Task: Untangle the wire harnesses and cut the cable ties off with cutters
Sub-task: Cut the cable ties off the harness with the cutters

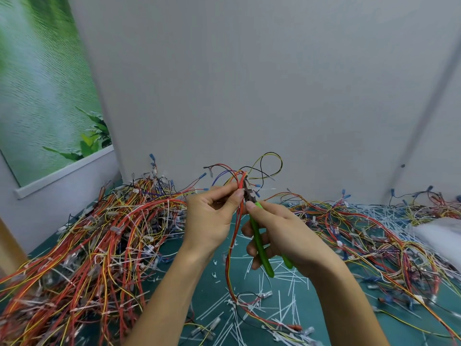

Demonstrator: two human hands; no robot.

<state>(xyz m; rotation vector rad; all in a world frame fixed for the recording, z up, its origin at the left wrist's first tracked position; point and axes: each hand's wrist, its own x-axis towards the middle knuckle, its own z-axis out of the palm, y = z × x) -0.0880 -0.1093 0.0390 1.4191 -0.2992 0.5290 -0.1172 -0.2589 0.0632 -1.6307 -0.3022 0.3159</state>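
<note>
the right hand (pixel 287 236) has its grip clenched round the green handles of the cutters (pixel 257 236), thumb on top and fingers curled beneath. the cutters point up and away from the person, their dark head pushed in among the red and orange wires of the held harness (pixel 240 182); whether the jaws are closed cannot be told. just left of the cutters, the left hand (pixel 212 221) pinches that harness between thumb and fingers, right beside the cutter head. a thin white cable tie (pixel 268 189) sticks out to the right of the cutter head. above the cutters, yellow, black and purple wires loop free; below them the harness hangs down to the green desk (pixel 212 290). under the cutters, cut tie pieces (pixel 274 295) litter the desk. well left of the cutters lies a big tangled pile of harnesses (pixel 99 245); well right, a thinner spread of harnesses (pixel 374 233) and a blurred white object (pixel 439 236). behind the cutters rises a grey wall (pixel 249 83).
</note>
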